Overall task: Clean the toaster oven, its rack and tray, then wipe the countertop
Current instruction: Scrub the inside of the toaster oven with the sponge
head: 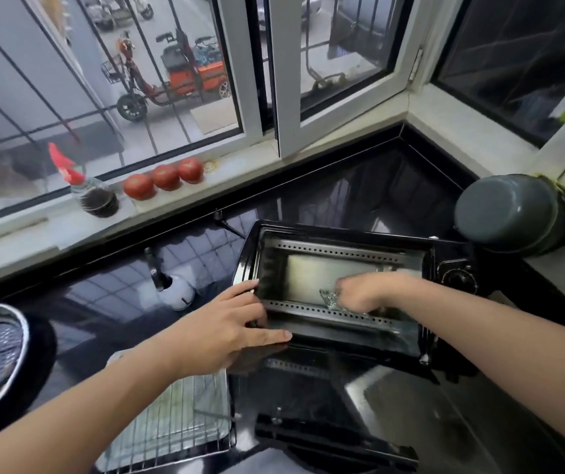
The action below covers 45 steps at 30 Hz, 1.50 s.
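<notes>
black countertop point(308, 186): left hand point(226, 331) flat on toaster oven point(342, 289); blurred right hand point(363, 292) clutches something indistinct inside.

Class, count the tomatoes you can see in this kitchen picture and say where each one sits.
3. All sit in a row on the windowsill: the left tomato nearest the bottle, the middle tomato, and the right tomato. None seems hidden.

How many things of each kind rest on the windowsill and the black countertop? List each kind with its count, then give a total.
Tomatoes: 3
Bottle with red cap: 1
Toaster oven: 1
Wire rack: 1
Grey pot: 1
Total: 7
</notes>
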Each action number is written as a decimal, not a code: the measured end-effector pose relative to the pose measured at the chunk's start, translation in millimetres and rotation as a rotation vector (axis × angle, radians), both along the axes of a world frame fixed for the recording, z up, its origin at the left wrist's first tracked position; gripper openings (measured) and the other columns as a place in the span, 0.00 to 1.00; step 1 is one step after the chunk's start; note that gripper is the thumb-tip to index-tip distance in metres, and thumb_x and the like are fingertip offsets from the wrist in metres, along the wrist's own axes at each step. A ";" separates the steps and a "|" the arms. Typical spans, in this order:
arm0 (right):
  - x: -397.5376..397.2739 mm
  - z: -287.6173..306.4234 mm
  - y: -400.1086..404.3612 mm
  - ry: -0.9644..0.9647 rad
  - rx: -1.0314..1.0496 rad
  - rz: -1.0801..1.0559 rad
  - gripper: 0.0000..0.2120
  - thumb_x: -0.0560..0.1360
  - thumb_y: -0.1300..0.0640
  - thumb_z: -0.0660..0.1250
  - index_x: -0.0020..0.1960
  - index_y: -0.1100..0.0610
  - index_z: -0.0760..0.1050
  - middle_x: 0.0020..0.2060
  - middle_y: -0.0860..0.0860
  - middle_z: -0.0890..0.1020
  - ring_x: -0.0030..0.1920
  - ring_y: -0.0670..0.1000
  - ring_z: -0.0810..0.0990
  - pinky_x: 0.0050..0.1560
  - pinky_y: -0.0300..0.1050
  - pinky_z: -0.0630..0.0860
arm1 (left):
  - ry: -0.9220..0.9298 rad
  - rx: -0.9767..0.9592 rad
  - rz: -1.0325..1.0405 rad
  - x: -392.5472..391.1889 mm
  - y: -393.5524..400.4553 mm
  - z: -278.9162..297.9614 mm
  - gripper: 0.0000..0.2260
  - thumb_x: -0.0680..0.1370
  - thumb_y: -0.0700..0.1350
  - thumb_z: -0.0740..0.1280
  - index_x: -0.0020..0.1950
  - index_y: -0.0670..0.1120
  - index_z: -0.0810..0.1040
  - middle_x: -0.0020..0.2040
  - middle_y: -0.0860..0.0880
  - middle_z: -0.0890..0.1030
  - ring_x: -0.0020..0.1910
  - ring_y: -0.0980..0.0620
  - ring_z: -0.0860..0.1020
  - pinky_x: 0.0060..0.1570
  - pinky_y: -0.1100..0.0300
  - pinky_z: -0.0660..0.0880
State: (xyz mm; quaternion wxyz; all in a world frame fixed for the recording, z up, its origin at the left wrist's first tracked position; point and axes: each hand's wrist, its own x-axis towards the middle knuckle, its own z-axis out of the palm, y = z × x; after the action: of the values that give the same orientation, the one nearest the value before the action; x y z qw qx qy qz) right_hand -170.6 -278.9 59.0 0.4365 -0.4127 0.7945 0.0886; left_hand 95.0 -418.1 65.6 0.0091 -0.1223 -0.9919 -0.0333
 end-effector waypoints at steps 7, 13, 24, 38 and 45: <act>2.2 -26.6 -41.4 -0.346 0.090 -0.149 0.20 0.82 0.53 0.64 0.71 0.59 0.70 0.70 0.54 0.72 0.69 0.55 0.71 0.59 0.48 0.74 | -0.051 0.041 0.045 -0.4 2.8 -2.3 0.38 0.71 0.36 0.72 0.78 0.60 0.70 0.51 0.52 0.73 0.54 0.50 0.73 0.80 0.42 0.54; 48.7 -35.9 -64.4 -0.133 -0.163 0.335 0.11 0.82 0.55 0.61 0.59 0.59 0.77 0.55 0.56 0.82 0.52 0.57 0.79 0.51 0.48 0.76 | -0.088 0.106 0.064 -3.6 1.3 0.7 0.36 0.73 0.36 0.70 0.78 0.60 0.71 0.51 0.52 0.74 0.55 0.49 0.74 0.81 0.44 0.52; 38.8 -19.6 -65.3 -0.031 -0.071 0.437 0.19 0.83 0.48 0.59 0.64 0.61 0.77 0.51 0.53 0.78 0.50 0.54 0.76 0.45 0.41 0.70 | -0.104 0.133 0.072 -4.0 2.1 3.0 0.36 0.71 0.37 0.73 0.76 0.59 0.73 0.52 0.52 0.74 0.55 0.50 0.73 0.79 0.42 0.56; -4.1 -23.9 -47.6 0.067 0.274 0.582 0.19 0.81 0.48 0.64 0.56 0.64 0.78 0.49 0.56 0.81 0.49 0.57 0.79 0.52 0.51 0.76 | -0.088 0.170 0.099 -5.0 3.9 5.5 0.35 0.72 0.35 0.72 0.76 0.58 0.74 0.51 0.52 0.73 0.54 0.51 0.73 0.80 0.43 0.53; 34.9 -37.8 -67.7 -0.256 -0.064 0.211 0.22 0.82 0.43 0.60 0.69 0.56 0.73 0.67 0.52 0.76 0.65 0.56 0.75 0.65 0.49 0.71 | -0.111 0.171 0.094 -5.8 2.7 4.6 0.34 0.74 0.36 0.71 0.76 0.60 0.73 0.52 0.53 0.74 0.57 0.51 0.73 0.79 0.42 0.56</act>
State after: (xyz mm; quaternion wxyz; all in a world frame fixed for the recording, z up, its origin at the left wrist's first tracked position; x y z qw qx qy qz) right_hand -135.7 -346.6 21.2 0.5091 -0.5155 0.6870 0.0555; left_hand 89.2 -415.4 70.2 -0.0339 -0.0725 -0.9891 -0.1238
